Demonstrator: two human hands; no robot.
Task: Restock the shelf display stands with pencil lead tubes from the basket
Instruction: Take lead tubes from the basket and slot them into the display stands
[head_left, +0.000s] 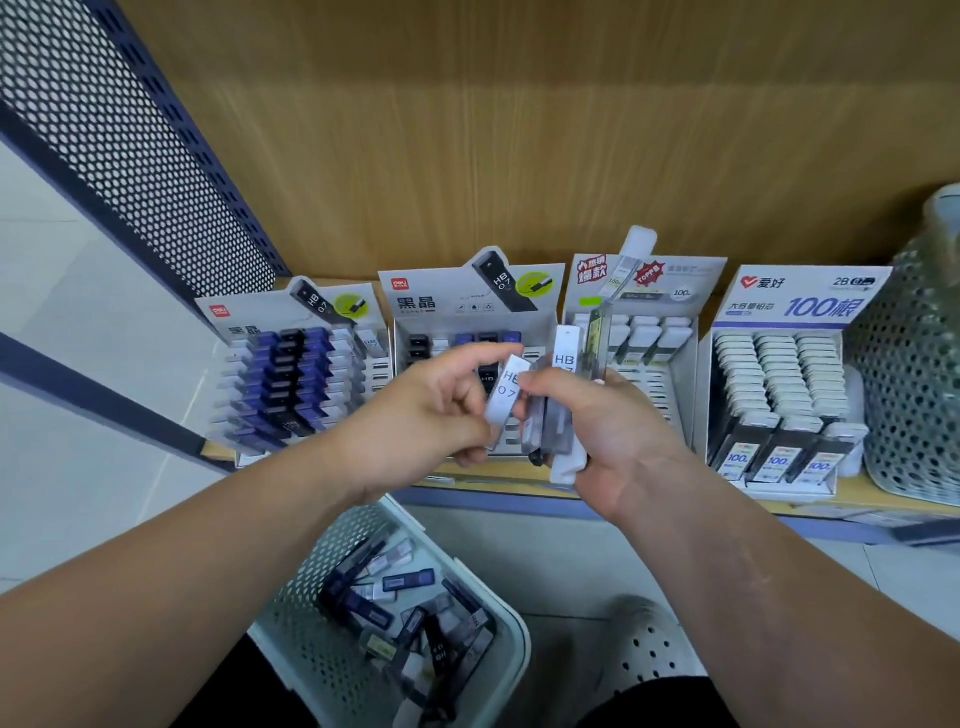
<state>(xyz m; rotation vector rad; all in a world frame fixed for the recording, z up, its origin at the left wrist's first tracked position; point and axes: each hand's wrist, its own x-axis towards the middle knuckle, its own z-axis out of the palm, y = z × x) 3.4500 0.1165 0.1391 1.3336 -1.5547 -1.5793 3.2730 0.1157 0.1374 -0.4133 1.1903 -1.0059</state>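
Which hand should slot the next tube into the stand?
Left, probably. The left hand pinches a single white HB tube, right in front of the part-empty second stand from the left. The right hand is full, gripping the bundle of tubes.

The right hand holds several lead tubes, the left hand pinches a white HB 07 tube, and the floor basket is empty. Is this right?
Not quite: in the head view the basket holds many lead tubes. The right hand and the left hand with its white HB 07 tube are as stated.
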